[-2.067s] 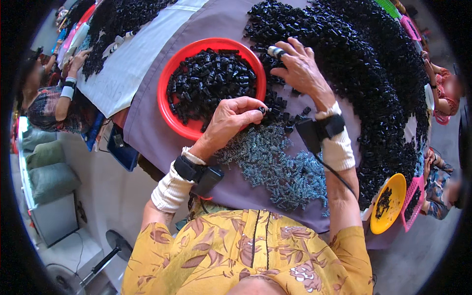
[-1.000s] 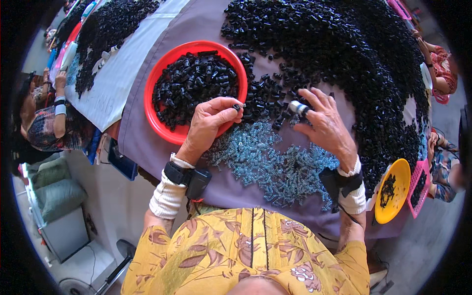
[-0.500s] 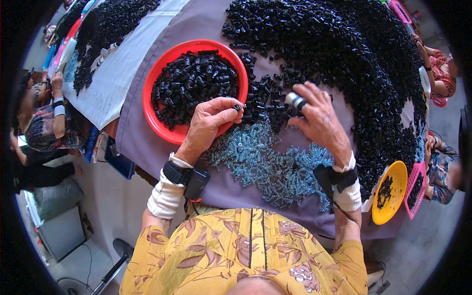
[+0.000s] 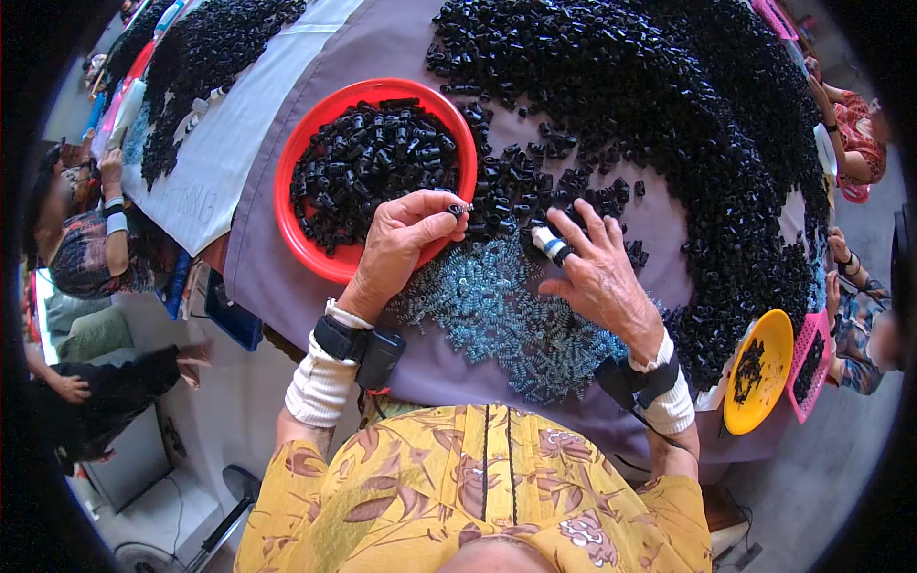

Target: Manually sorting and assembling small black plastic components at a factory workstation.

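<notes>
1. Head view, my left hand (image 4: 399,244): fingers curled in, thumb and forefinger pinched together on one small black plastic cap (image 4: 458,208), held right over the lower right rim of the round red plastic bowl (image 4: 287,215).
2. That bowl sits on the purple cloth-covered surface (image 4: 382,43), heaped with short black plastic pieces (image 4: 368,162). My pinched cap hovers at its edge, just above the rim.
3. My right hand (image 4: 597,277): fingers spread apart, palm down, pressing flat on the surface. Its forefinger wears a white and black taped wrap (image 4: 552,244), and that fingertip touches the loose black pieces beside the bowl. I cannot tell whether anything is trapped under the palm.
4. Between and below both hands lies the scatter of small pale blue metal springs (image 4: 497,320), spread on the purple cloth; the heel of my right hand rests on its edge.
5. Beyond my fingers, the big sweeping heap of black plastic pieces (image 4: 669,105) curves from the top centre round to the right.
6. Both wrists carry black strapped bands over white cuffs; my yellow flowered top fills the lower edge.
7. Far right: a yellow oval dish (image 4: 759,377) holding a few black pieces, just beside a pink mesh basket (image 4: 812,363).
8. Left edge: another person's arm (image 4: 115,215) near a second black heap (image 4: 205,57) on pale cloth.
</notes>
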Motion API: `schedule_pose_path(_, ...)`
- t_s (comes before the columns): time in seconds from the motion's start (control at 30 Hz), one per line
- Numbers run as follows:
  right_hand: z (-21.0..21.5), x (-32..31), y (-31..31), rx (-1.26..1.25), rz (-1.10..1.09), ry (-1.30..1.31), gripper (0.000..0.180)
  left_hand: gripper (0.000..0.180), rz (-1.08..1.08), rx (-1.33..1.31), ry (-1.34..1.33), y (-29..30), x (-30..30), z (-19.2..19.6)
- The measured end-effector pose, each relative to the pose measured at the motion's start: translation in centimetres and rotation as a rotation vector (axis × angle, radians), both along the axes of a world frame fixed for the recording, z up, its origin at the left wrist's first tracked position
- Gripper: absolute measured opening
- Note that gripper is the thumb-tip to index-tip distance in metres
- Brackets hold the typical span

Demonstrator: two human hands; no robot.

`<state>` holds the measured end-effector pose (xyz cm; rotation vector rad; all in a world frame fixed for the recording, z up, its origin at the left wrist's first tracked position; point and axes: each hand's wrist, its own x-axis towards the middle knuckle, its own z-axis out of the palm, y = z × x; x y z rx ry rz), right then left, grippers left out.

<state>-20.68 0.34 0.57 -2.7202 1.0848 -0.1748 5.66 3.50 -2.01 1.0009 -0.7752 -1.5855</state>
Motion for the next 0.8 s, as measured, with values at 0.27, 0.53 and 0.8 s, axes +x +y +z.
schedule_pose_path(0.27,0.6,-4.0,-4.7,-0.153,-0.201,-0.134,0.038,0.019,-0.002,-0.041,-0.045,0.1,0.1,-0.1)
schedule_pose_path(0.53,0.6,-3.4,-4.1,0.056,-0.24,0.03,0.043,0.018,0.007,0.008,0.009,0.1,0.2,0.1)
schedule_pose_path(0.8,-0.7,-1.6,-10.1,-0.148,-0.22,-0.081,0.037,0.018,-0.005,0.001,-0.005,0.0,0.0,-0.2)
